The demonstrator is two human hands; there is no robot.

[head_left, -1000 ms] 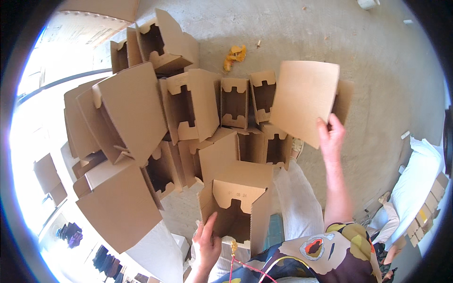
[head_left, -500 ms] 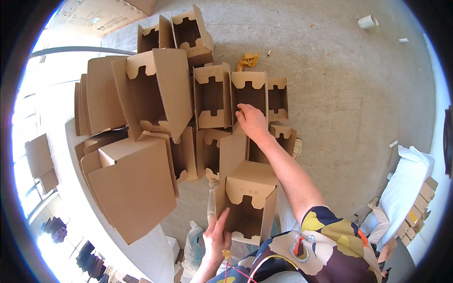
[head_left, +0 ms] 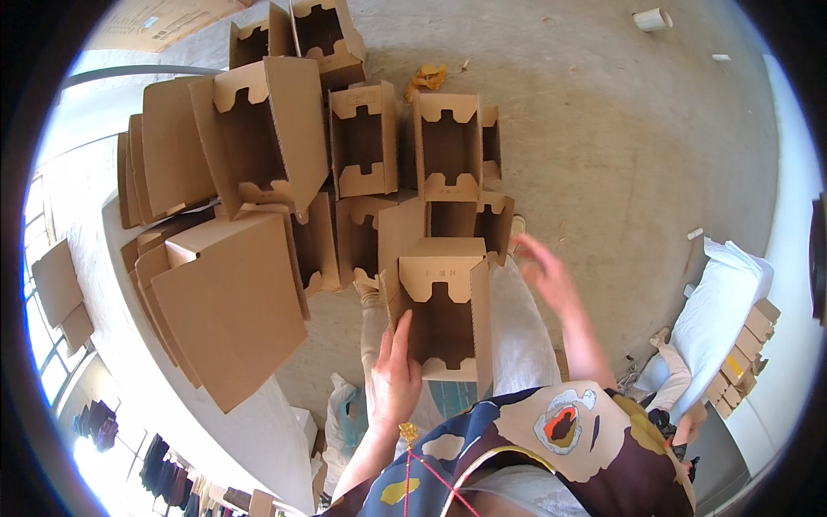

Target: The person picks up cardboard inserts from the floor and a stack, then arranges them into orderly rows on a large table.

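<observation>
An open, upright cardboard box [head_left: 441, 265] with notched end flaps stands in front of my legs. My left hand [head_left: 397, 379] holds its left wall, fingers lying along the upper edge; the thumb is hidden. To the right of that box my right hand [head_left: 548, 274] hangs in the air, slightly blurred, with fingers apart and nothing in them. Farther off stands another open box [head_left: 448, 184], with a narrow gap between it and the open box [head_left: 363, 183] on its left. A partly hidden box [head_left: 491, 142] sits behind its right side.
Large cardboard boxes [head_left: 300, 129] and folded cardboard pieces [head_left: 228, 302] crowd the left side. Yellow crumpled material [head_left: 425, 79] and a white roll [head_left: 652, 20] lie on the concrete floor. A person [head_left: 676, 379] is at the right beside a white-covered surface [head_left: 719, 297].
My right hand has let go of the farther box and come back toward me, to the right. That box has shifted right, away from its left neighbour. My left hand stays on the near box.
</observation>
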